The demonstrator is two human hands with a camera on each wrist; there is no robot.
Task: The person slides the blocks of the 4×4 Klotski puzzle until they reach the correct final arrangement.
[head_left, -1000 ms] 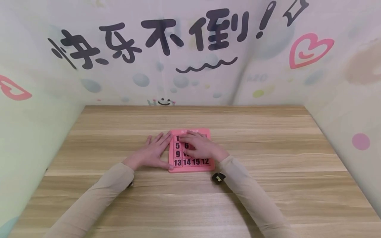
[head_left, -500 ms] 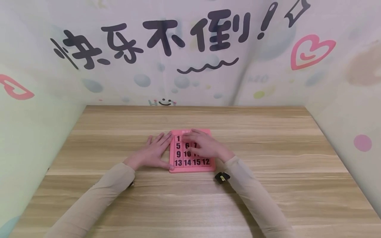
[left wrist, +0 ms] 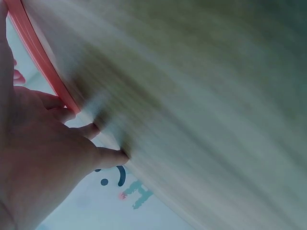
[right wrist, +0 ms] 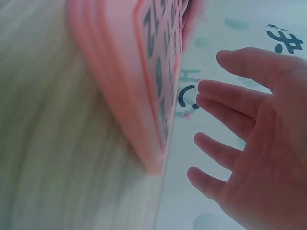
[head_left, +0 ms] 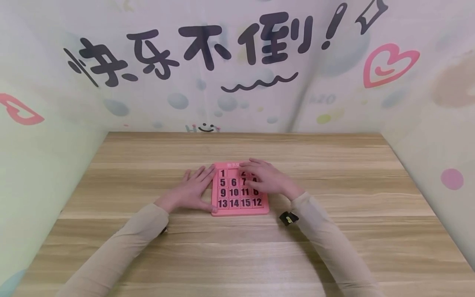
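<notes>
A pink sliding number puzzle (head_left: 241, 212) lies flat on the table in the head view. Its top row shows the 1 tile (head_left: 222, 173), a bare slot, then the 2 tile (head_left: 243, 173) partly under my right fingers. My left hand (head_left: 185, 192) is spread along the puzzle's left side, thumb at the lower corner and fingertips by the upper one. In the left wrist view those fingers (left wrist: 62, 114) meet the pink frame (left wrist: 45, 67). Over the upper right tiles hovers my right hand (head_left: 269, 177), its fingers (right wrist: 230, 96) loosely extended, covering part of the 3 and 4.
The wood-grain table (head_left: 237, 255) stretches around the puzzle on every side. A printed white backdrop (head_left: 237, 103) stands along its far edge, with pale walls left and right. A small black device (head_left: 288, 218) sits at the right wrist.
My right hand has shifted rightward across the puzzle's top, from near the 1 tile to the upper right tiles. The bare slot beside the 1 now shows. The left hand stays put.
</notes>
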